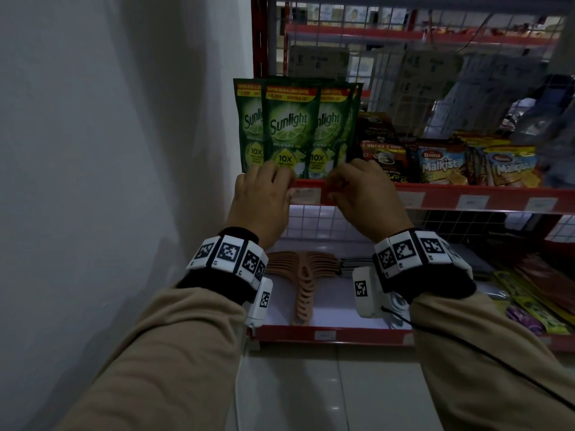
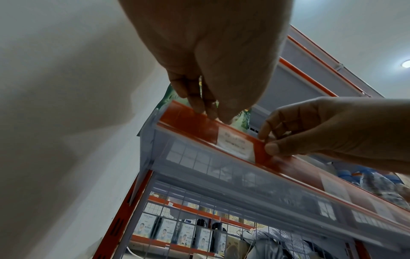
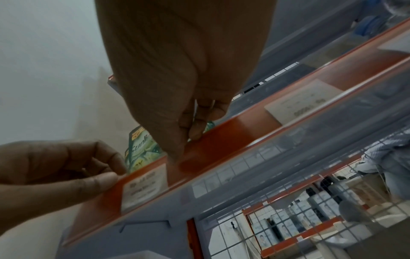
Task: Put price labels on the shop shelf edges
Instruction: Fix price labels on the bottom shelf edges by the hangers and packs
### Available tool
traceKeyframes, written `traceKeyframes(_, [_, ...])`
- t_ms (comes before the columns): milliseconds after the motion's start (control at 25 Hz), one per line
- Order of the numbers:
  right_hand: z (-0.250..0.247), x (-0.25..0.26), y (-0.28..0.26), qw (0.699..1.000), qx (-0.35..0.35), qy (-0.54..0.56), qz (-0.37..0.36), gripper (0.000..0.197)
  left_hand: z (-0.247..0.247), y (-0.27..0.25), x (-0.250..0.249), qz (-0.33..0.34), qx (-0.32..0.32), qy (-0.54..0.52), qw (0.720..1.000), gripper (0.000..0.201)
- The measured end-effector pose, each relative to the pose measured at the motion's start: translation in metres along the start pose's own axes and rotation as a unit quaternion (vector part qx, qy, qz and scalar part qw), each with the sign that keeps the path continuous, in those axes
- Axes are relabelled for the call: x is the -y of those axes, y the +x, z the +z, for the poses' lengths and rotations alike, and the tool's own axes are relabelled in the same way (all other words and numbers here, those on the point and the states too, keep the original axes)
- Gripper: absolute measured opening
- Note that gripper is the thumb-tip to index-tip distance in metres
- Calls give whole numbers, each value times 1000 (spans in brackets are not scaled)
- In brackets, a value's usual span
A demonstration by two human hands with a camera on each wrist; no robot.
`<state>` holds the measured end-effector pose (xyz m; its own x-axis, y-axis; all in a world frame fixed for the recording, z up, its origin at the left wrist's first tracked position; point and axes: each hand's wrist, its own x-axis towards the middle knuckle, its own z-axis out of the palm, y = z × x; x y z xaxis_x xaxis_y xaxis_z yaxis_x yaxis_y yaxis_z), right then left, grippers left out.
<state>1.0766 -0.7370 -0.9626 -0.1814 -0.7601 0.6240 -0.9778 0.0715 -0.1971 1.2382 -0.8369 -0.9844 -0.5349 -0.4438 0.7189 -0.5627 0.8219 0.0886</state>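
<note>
Nearest the camera, two tan sleeves point(image 1: 174, 353) ran forward, each wrist wrapped in a black band set with white marker blocks point(image 1: 228, 255). Beyond them the left hand point(image 1: 264, 197) had its fingers curled over the top of the red shelf edge point(image 1: 435, 199), thumb against the front of the strip, pinching it just left of the price label point(image 1: 306, 194). The right hand point(image 1: 367, 197) pinched the same strip just right of that label, thumb on the front and fingers bent over the top. The white label sat in the edge strip between the two hands, its print too blurred to read. More white labels point(image 1: 473, 202) sat further right along the same edge. Directly behind the hands stood green Sunlight pouches point(image 1: 292, 126) on the shelf, with Malkist packets point(image 1: 441, 164) to their right. Below, brown hangers point(image 1: 303, 281) lay on a lower shelf, and a wire grid back panel point(image 1: 466, 73) closed the rack behind.
</note>
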Motion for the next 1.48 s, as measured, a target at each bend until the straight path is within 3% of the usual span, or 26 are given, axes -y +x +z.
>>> traceKeyframes(200, [-26,-21,-10,998,26,-58,19,26,-1,2,-14,-6,13,32,999,27])
traceKeyframes(400, [-53,-57,-27,992,15,-102,76,24,13,6,-65,85,70,30,993,48])
traceKeyframes(560, [-56,-72,-35,993,16,-88,83,24,26,6,-97,76,90,36,992,56])
traceKeyframes(760, [-55,-80,-38,995,6,-84,46,25,31,10,-119,61,72,7,996,52])
traceKeyframes(920, [-53,-83,-35,989,48,-135,30,22,32,15,-123,48,77,-5,996,42])
traceKeyframes(1040, [-58,-82,-31,998,2,20,53,13,35,16,-123,32,74,-16,997,37])
traceKeyframes(1120, [-63,-81,-30,981,-58,161,93,6,36,17,-124,19,65,-37,997,33])
traceKeyframes(1240, [-68,-79,-30,949,-116,262,129,15,39,18,-125,-3,47,-66,997,38])
traceKeyframes(1400, [-69,-76,-32,911,-86,378,139,25,41,21,-130,-37,20,-101,994,42])
traceKeyframes(1480, [-65,-72,-33,910,-66,388,133,24,42,22,-132,-43,9,-102,994,35])
